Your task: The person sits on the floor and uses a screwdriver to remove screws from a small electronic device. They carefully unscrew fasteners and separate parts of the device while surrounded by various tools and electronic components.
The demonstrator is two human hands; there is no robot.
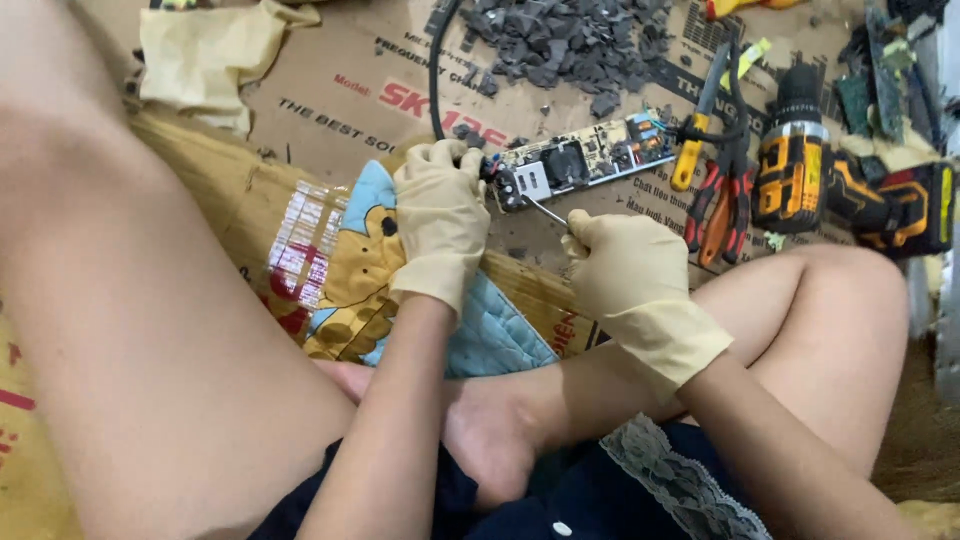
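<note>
My left hand (438, 215), in a cream rubber glove, grips the near end of a long yellow circuit board (585, 158) lying on cardboard. My right hand (625, 272), also gloved, holds a thin metal tool (547, 212) whose tip touches the board's near end beside a white component. Black parts stand along the board. Both forearms reach out over my crossed bare legs.
A yellow-and-black cordless drill (793, 160) and red-handled pliers (722, 190) lie to the right of the board. A heap of dark grey fragments (565, 40) sits behind it. A black cable (434, 70) runs back. A printed cushion (365, 265) and flattened cardboard (330, 95) lie underneath.
</note>
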